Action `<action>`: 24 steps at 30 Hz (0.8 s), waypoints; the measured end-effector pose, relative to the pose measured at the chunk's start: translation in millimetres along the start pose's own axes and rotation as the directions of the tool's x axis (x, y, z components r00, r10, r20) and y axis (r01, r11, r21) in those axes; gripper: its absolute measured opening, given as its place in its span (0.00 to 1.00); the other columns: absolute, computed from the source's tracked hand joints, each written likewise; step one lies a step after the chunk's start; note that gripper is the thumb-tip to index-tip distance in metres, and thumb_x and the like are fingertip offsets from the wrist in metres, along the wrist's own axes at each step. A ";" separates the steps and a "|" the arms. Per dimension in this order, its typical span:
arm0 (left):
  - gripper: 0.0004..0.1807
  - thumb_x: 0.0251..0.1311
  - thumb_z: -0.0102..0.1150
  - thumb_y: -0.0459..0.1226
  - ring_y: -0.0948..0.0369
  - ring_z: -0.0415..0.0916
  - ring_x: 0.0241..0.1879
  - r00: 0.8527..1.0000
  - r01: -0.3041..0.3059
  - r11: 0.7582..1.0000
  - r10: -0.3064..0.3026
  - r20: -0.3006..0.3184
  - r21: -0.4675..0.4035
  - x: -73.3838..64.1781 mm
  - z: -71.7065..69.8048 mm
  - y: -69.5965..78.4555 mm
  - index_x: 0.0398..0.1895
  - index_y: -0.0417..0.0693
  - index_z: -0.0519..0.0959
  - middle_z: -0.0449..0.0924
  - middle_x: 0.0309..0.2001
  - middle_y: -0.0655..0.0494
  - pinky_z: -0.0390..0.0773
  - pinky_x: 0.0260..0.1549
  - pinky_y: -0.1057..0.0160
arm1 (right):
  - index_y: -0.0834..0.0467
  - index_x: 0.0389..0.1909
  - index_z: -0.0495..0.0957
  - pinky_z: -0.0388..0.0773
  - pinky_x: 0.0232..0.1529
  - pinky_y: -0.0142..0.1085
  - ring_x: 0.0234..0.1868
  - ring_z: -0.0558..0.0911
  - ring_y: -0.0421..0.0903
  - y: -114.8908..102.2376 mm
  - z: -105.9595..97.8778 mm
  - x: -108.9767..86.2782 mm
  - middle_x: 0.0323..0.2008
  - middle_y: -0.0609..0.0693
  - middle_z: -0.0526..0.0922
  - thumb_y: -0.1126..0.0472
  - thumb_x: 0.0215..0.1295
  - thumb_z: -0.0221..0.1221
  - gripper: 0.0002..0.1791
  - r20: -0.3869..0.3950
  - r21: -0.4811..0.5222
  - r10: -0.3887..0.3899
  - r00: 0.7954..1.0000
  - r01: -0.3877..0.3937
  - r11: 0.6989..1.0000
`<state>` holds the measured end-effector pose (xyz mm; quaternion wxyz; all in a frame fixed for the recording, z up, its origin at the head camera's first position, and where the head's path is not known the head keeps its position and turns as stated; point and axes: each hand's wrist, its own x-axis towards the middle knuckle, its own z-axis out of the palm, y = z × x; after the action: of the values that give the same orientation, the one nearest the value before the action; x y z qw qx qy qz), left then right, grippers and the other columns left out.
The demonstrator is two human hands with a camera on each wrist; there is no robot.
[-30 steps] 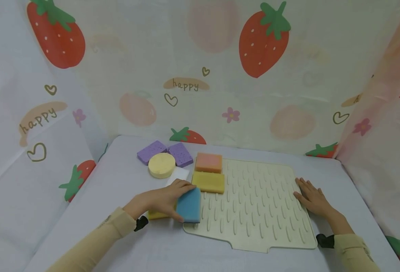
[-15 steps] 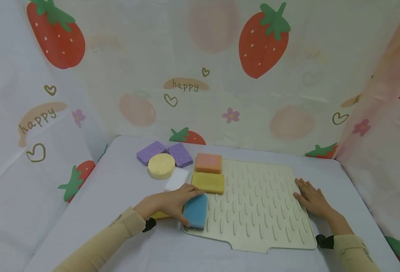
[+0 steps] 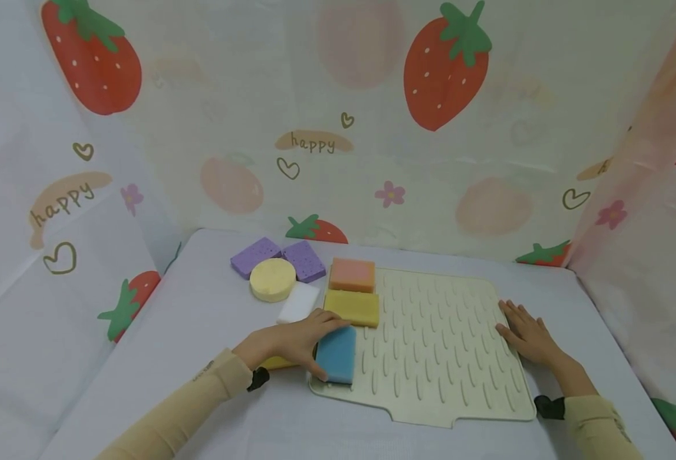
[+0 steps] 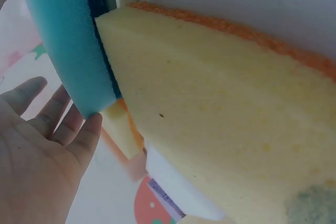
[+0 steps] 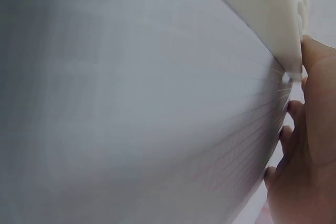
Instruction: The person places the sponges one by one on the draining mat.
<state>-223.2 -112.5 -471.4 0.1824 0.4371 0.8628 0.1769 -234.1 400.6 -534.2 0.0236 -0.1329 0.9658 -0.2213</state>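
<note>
At the near left corner of the cream ribbed mat (image 3: 438,358) lies a blue sponge (image 3: 338,356). My left hand (image 3: 294,342) holds it, thumb on the near side and fingers on the far side. In the left wrist view the blue sponge (image 4: 65,40) shows a dark blue layer beneath. A yellow sponge (image 3: 280,363) is partly hidden under my left wrist; the left wrist view shows its orange layer. An orange sponge (image 3: 353,275) and a darker yellow sponge (image 3: 352,308) lie along the mat's left edge. My right hand (image 3: 528,335) rests with extended fingers at the mat's right edge.
Left of the mat lie two purple sponges (image 3: 256,257), a round pale yellow sponge (image 3: 273,280) and a white block (image 3: 299,303). A white cloth covers the table (image 3: 211,281). Strawberry-printed sheets (image 3: 372,172) hang behind and at both sides.
My left hand has carried the blue sponge rightward and slightly nearer, from over the mat's left edge onto its near left corner. More of the white block shows. The right hand stays put.
</note>
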 end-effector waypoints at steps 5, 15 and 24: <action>0.56 0.42 0.69 0.57 0.59 0.51 0.62 1.000 0.000 1.000 0.000 -0.005 -0.008 -0.7 2.8 -3.9 0.72 0.52 0.50 0.54 0.65 0.56 0.62 0.60 0.55 | 0.60 0.72 0.46 0.36 0.56 0.71 0.68 0.45 0.70 -1.0 -0.7 0.3 0.69 0.68 0.48 0.47 0.70 0.45 0.37 -0.002 0.000 0.001 1.000 -0.001 1.000; 0.57 0.41 0.70 0.56 0.57 0.48 0.66 1.000 0.002 0.999 -0.003 -0.028 -0.044 -3.7 7.5 -6.7 0.73 0.56 0.47 0.51 0.68 0.56 0.61 0.61 0.53 | 0.60 0.72 0.46 0.36 0.57 0.71 0.68 0.45 0.70 -2.7 -2.6 0.4 0.69 0.68 0.48 0.47 0.70 0.45 0.37 0.005 -0.003 0.008 1.000 -0.008 1.000; 0.56 0.41 0.66 0.62 0.57 0.47 0.69 0.997 0.034 0.999 -0.035 -0.064 -0.011 -16.6 4.5 -15.0 0.72 0.61 0.49 0.50 0.70 0.57 0.60 0.62 0.51 | 0.59 0.72 0.46 0.37 0.55 0.72 0.68 0.46 0.70 0.7 -0.3 1.0 0.69 0.68 0.48 0.47 0.70 0.45 0.36 -0.006 0.003 -0.008 1.000 0.008 1.000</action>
<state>-222.3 -133.7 -479.7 0.1596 0.4152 0.8748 0.1920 -235.2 401.1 -534.3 0.0201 -0.1360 0.9651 -0.2230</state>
